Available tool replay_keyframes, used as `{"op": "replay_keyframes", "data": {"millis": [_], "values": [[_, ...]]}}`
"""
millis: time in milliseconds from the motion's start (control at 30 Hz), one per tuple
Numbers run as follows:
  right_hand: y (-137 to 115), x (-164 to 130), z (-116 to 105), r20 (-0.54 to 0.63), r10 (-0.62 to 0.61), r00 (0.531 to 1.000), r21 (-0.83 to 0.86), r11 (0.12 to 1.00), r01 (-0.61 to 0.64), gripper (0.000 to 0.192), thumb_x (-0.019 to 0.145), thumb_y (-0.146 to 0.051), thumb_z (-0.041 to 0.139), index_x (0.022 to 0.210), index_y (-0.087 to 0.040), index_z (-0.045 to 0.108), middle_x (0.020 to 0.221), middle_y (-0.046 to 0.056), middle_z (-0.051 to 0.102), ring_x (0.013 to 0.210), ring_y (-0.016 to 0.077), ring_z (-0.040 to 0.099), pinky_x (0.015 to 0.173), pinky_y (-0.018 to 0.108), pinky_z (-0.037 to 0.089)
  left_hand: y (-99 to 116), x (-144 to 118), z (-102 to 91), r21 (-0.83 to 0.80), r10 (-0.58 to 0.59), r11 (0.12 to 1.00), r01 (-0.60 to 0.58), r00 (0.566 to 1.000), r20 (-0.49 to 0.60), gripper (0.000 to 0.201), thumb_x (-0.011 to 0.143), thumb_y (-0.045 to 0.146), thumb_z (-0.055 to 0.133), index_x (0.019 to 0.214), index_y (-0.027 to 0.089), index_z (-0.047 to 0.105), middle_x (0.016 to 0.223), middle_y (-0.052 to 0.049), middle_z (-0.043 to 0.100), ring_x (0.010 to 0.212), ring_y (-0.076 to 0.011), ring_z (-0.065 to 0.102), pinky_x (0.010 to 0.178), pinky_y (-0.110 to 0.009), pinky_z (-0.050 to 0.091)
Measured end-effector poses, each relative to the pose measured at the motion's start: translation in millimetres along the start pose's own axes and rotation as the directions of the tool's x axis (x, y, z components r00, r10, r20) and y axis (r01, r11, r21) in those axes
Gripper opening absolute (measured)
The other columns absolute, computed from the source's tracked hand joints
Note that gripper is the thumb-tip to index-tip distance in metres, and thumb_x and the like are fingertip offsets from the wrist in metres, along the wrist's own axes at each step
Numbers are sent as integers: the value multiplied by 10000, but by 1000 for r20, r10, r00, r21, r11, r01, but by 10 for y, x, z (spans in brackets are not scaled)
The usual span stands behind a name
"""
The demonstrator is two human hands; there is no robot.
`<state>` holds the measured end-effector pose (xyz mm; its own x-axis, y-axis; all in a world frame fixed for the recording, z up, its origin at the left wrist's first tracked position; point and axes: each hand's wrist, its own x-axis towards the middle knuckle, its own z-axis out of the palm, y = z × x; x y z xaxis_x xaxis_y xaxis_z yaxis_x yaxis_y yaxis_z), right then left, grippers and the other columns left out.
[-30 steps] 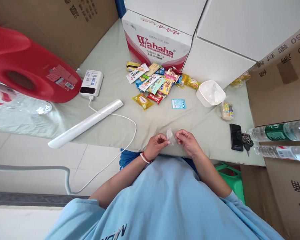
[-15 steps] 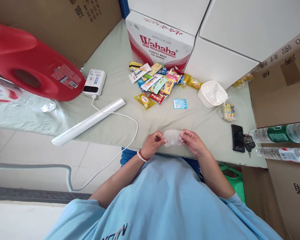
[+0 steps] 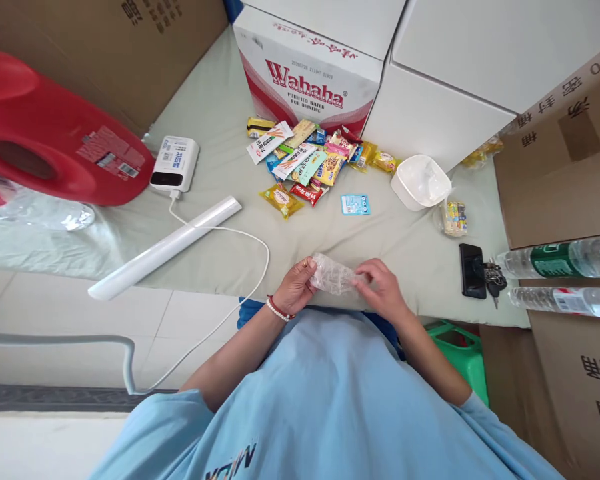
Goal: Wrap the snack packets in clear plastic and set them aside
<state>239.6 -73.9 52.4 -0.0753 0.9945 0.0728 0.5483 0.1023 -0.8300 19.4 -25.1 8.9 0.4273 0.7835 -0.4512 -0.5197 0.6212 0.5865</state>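
A crumpled, clear plastic bag [image 3: 333, 275] spans the gap between my two hands, just above the table's front edge. My left hand [image 3: 297, 287] pinches its left end, thumb on top. At the other end, the fingertips and thumb of my right hand [image 3: 380, 287] are closed lightly at the bag's edge. Beyond them on the cloth lies a small blue-and-white packet [image 3: 355, 205]. Farther back is a pile of wrapped snacks [image 3: 300, 160]. To its right stands a white plastic tub [image 3: 421, 183] with clear plastic film inside.
A white water carton [image 3: 310, 80] stands behind the snacks. Left are a big red jug [image 3: 70, 133], a white device [image 3: 175, 163] with a cable and a long white tube [image 3: 165, 248]. A bagged snack [image 3: 454, 219], phone [image 3: 473, 271], keys [image 3: 495, 279] and plastic bottles [image 3: 555, 260] lie right.
The plastic bag has turned and now slants down to the right, looking longer and more crumpled. My right hand has shifted its fingers at the bag's end. The view has moved slightly.
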Motion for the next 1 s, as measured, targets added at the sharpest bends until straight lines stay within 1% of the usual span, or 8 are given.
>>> {"op": "replay_keyframes", "data": {"millis": [133, 200, 333, 433, 533, 667, 833, 1000], "values": [[-62, 91, 294, 171, -110, 979, -24, 993, 115, 165, 958, -416, 642, 987, -270, 712, 977, 86, 689, 960, 257, 597, 874, 410, 490, -6, -7, 26, -11, 12, 1000, -11, 1000, 9, 550, 646, 551, 937, 797, 194, 547, 703, 47, 548, 624, -80, 500, 598, -222, 436], [-56, 124, 366, 158, -60, 986, -7, 998, 62, 200, 996, -381, 564, 915, -257, 698, 881, 71, 660, 849, 228, 585, 814, 382, 478, -21, -36, 32, -15, 36, 999, -36, 999, 0, 582, 623, 570, 942, 854, 210, 547, 723, 63, 547, 611, -71, 483, 561, -206, 399], [-78, 173, 328, 167, 117, 979, 165, 976, -145, 224, 957, -445, 624, 870, -243, 665, 786, 19, 597, 672, 163, 506, 670, 307, 424, -77, -80, 20, 146, 98, 985, -92, 994, -38, 686, 517, 413, 1012, 1030, 224, 597, 861, 49, 644, 696, -85, 551, 589, -198, 398], [-103, 217, 205, 198, 237, 951, 392, 870, -299, 297, 890, -524, 699, 848, -235, 643, 768, 0, 581, 697, 155, 505, 672, 283, 431, -103, -64, -23, 271, 97, 960, -75, 993, -71, 501, 601, 417, 962, 914, 175, 657, 759, 38, 632, 671, -98, 538, 615, -224, 405], [-99, 256, 47, 145, 327, 934, 586, 732, -347, 326, 805, -510, 796, 816, -227, 632, 933, 20, 639, 848, 170, 576, 799, 301, 501, -63, -38, -75, 276, 102, 958, -77, 992, -78, 437, 609, 437, 944, 801, 160, 667, 707, 32, 623, 652, -99, 528, 629, -237, 405], [-48, 260, -146, 179, 501, 847, 737, 502, -453, 370, 709, -451, 875, 795, -227, 592, 983, 31, 674, 805, 166, 610, 734, 313, 555, 66, -43, -121, 265, 70, 962, -59, 997, -34, 435, 537, 369, 981, 778, 158, 686, 718, 23, 642, 646, -91, 535, 633, -237, 416], [3, 227, -242, 169, 605, 778, 784, 396, -478, 416, 639, -381, 898, 824, -225, 559, 757, -33, 592, 496, 59, 336, 422, 196, 289, 140, -62, -162, 254, 69, 966, -58, 997, -33, 404, 606, 405, 954, 792, 165, 687, 643, 44, 579, 571, -70, 474, 570, -224, 378], [-84, 210, -194, 194, 536, 821, 821, 370, -436, 431, 706, -416, 862, 836, -241, 490, 697, -75, 419, 470, 48, 145, 393, 197, 104, 93, -116, -46, 272, 14, 962, -21, 999, 30, 464, 726, 556, 871, 890, 178, 658, 799, -9, 666, 654, -99, 589, 606, -232, 442]]}}
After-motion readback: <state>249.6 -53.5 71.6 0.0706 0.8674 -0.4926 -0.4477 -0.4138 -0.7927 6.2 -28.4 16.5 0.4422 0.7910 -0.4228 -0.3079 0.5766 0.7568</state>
